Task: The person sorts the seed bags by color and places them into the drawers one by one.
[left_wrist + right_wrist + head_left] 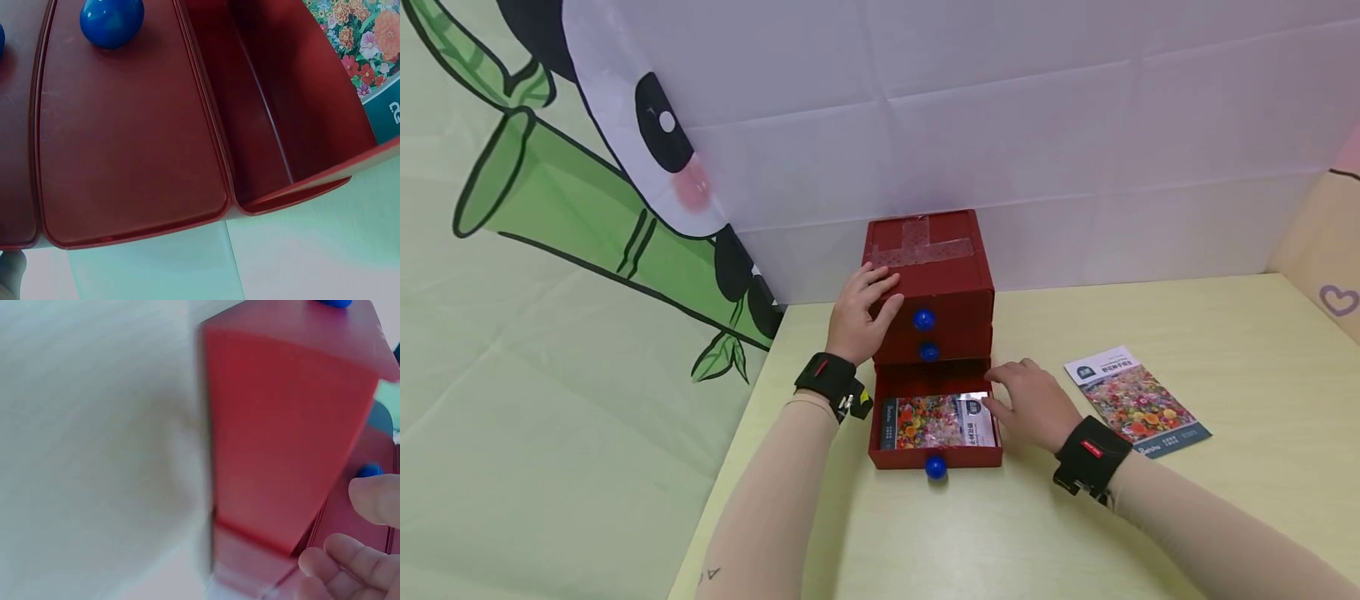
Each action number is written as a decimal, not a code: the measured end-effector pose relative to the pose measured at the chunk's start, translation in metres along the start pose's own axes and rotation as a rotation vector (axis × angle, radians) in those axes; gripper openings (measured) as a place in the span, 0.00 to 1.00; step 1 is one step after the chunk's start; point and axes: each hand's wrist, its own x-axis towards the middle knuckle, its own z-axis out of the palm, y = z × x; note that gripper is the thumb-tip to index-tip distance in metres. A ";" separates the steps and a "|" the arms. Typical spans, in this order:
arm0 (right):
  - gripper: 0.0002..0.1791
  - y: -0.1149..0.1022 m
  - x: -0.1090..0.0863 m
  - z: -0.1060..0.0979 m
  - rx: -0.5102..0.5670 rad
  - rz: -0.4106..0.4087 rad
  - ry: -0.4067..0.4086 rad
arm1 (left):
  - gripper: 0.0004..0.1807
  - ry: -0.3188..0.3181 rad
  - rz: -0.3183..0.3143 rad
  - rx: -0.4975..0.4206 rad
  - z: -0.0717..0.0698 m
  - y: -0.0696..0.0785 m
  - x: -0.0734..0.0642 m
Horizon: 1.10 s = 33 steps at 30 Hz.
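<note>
A small red drawer cabinet (934, 279) with blue knobs stands against the white backdrop. Its bottom drawer (898, 459) is pulled out, and a flower-printed packet (927, 422) lies flat inside. My left hand (856, 317) rests on the cabinet's upper left edge, its fingers spread over the top. Beside the drawer's right wall is my right hand (1036, 405), with loosely bent fingers near the packet's right end. In the right wrist view, nothing lies between the thumb and fingers of the right hand (356, 569). The left wrist view shows the drawer interior (281, 94) and part of the packet (359, 37).
A second flower-printed packet (1138, 400) lies on the pale tabletop (1240, 350), right of the right hand. Two upper drawers with blue knobs (924, 320) are closed. A printed cloth (1037, 125) hangs behind the table, and another green area lies at left.
</note>
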 end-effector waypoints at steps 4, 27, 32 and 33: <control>0.22 0.026 -0.022 -0.015 0.017 0.017 0.032 | 0.22 -0.009 -0.010 0.010 0.000 0.002 0.002; 0.49 0.146 -0.121 -0.059 -0.119 0.351 -0.134 | 0.22 -0.009 -0.022 0.015 -0.001 0.001 0.002; 0.45 0.146 -0.124 -0.059 -0.105 0.333 -0.121 | 0.23 -0.010 -0.032 0.022 0.002 0.001 0.002; 0.45 0.146 -0.124 -0.059 -0.109 0.327 -0.117 | 0.22 -0.010 -0.034 0.023 0.002 0.001 0.002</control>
